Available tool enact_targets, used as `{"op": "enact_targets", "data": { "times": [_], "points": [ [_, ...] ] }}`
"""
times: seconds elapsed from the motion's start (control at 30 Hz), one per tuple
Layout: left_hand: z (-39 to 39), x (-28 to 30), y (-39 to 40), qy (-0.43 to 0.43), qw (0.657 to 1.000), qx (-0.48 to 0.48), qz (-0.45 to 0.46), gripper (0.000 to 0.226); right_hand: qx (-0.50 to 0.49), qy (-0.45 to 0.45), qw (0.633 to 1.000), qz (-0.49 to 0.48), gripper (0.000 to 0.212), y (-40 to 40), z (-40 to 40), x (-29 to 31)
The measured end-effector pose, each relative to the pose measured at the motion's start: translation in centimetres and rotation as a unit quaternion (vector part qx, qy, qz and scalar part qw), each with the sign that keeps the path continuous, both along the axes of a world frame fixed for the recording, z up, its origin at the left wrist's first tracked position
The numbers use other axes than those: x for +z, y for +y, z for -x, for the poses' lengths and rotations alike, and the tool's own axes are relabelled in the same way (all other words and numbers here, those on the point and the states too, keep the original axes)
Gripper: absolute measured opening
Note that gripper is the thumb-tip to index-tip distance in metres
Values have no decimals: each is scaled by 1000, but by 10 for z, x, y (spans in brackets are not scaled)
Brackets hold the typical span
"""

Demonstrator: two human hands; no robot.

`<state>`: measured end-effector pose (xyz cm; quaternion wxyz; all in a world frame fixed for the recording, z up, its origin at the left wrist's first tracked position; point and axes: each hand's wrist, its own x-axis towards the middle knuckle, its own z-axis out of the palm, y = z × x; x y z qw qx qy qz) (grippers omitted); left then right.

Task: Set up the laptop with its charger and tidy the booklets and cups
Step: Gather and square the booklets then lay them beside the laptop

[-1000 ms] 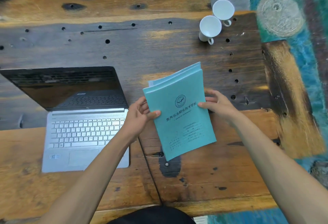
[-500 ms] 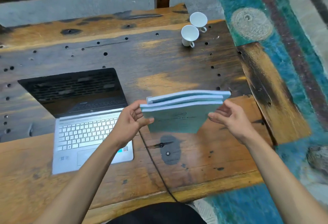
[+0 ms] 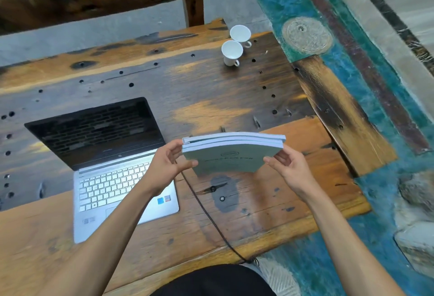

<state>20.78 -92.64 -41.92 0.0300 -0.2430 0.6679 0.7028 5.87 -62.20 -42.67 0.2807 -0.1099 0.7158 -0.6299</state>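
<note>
Cups [image 3: 236, 45] behind booklets [image 3: 231, 153], laptop [image 3: 110, 166] left

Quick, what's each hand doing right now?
Left hand: pinches the left edge of the booklets.
Right hand: grips the booklets' right edge.

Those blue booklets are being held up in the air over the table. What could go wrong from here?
The booklets are held only at their side edges by the left hand and right hand; the stack is not flush, so one might slip out. A black cable crosses the table right below and could end up trapped under them. The two white cups look safely far off.
</note>
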Motion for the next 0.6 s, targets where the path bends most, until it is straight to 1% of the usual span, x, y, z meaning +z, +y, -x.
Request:
{"op": "enact_targets", "data": {
  "times": [0.07, 0.27, 0.47, 0.6],
  "points": [
    [1, 3, 0, 6, 1000, -15, 16, 65, -2, -1, 1000, -12, 43, 0, -2, -2],
    [7, 8, -7, 26, 997, -62, 45, 51, -8, 14, 999, -41, 43, -2, -4, -7],
    [2, -2, -7, 58, 996, -43, 55, 54, -14, 10, 998, -52, 44, -1, -4, -13],
    [-3, -18, 3, 44, 993, -31, 102, 52, -1, 4, 997, -82, 45, -1, -3, -16]
  ]
}}
